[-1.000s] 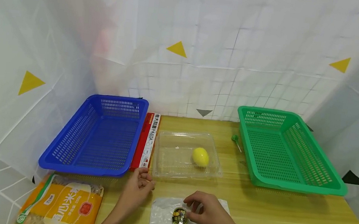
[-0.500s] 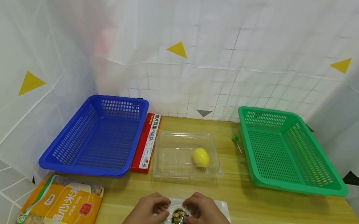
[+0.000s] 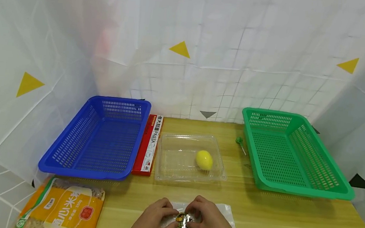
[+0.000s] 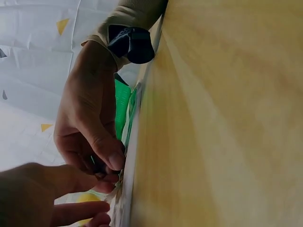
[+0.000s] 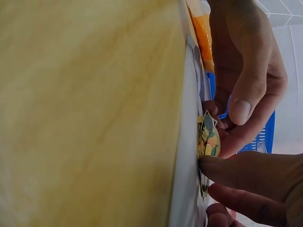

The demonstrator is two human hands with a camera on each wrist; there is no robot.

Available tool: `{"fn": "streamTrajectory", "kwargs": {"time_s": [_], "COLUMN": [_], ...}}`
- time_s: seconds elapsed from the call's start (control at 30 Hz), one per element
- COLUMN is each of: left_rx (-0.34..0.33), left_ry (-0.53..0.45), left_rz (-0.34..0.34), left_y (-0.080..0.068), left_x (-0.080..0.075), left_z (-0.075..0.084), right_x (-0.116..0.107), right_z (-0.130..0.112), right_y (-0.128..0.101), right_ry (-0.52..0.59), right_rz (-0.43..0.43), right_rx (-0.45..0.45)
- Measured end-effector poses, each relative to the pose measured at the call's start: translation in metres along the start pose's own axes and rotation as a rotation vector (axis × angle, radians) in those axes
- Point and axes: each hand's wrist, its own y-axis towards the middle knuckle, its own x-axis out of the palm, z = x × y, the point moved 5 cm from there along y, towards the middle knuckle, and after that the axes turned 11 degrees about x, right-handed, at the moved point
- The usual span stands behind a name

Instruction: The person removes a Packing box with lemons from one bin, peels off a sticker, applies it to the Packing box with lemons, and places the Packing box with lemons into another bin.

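Note:
A clear white plastic bag (image 3: 228, 214) lies flat near the front of the table, with a round dark fruit label (image 3: 183, 222) on it. My left hand (image 3: 153, 221) pinches the bag at the label's left edge, thumb and fingers curled inward. From the other side my right hand (image 3: 210, 221) pinches it at the label's right edge. In the right wrist view the label (image 5: 211, 139) bulges up from the table between the two hands, with my right thumb (image 5: 215, 163) pressed against it. Parts of the bag are hidden beneath both hands.
Beyond the hands stands a clear plastic tray (image 3: 176, 176) holding a yellow lemon (image 3: 204, 160). To its left are a red pasta box (image 3: 145, 147) and a blue basket (image 3: 86, 173). A noodle packet (image 3: 66, 205) lies front left. A green lollipop (image 3: 239, 141) lies beside the green basket (image 3: 301, 190).
My left hand has come from beside the pasta box down to the bag, meeting the label. My right hand has stayed at the label, which is now bunched between the fingers.

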Motion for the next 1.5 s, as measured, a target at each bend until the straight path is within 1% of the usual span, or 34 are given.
{"fn": "streamTrajectory", "kwargs": {"time_s": [0.13,0.27,0.37,0.5,0.6,0.73,0.83,1.0,1.07,1.1,1.2,1.33,1.43,1.5], "left_rx": [0.02,0.051,0.038,-0.029,-0.084,-0.143,-0.186,-0.324,-0.364,-0.371,-0.366,-0.351,-0.336,-0.322], "left_ry": [-0.048,-0.126,-0.204,-0.281,-0.304,-0.339,-0.379,-0.47,-0.501,-0.512,-0.518,-0.487,-0.465,-0.461], "left_rz": [0.018,0.062,0.105,0.139,0.144,0.141,0.156,0.187,0.201,0.208,0.243,0.292,0.322,0.34], "left_y": [0.001,0.003,0.002,0.001,0.0,0.0,0.001,0.004,0.006,0.007,0.013,0.023,0.034,0.042], "left_x": [0.003,0.006,0.007,0.008,0.007,0.005,0.003,-0.003,-0.007,-0.008,-0.016,-0.028,-0.037,-0.043], "left_z": [0.001,0.002,-0.001,-0.005,-0.008,-0.008,-0.007,-0.008,-0.008,-0.008,-0.006,-0.005,-0.006,-0.007], "right_x": [0.0,0.0,0.0,0.0,-0.001,-0.003,-0.006,-0.014,-0.018,-0.02,-0.026,-0.038,-0.048,-0.054], "right_z": [-0.001,-0.001,-0.001,0.0,-0.001,-0.002,-0.006,-0.011,-0.012,-0.013,-0.017,-0.024,-0.028,-0.03], "right_y": [-0.001,-0.002,-0.002,-0.001,0.0,-0.001,-0.001,0.0,0.001,0.002,0.006,0.016,0.024,0.029], "right_ry": [-0.006,-0.001,0.009,0.017,0.041,0.122,0.187,0.261,0.288,0.297,0.308,0.294,0.336,0.383], "right_rz": [0.029,0.052,0.053,0.047,0.042,0.016,0.001,-0.009,-0.009,-0.003,0.016,0.06,0.094,0.112], "right_rx": [-0.026,-0.05,-0.045,-0.029,-0.03,-0.023,0.006,0.085,0.112,0.117,0.126,0.12,0.109,0.103]}}
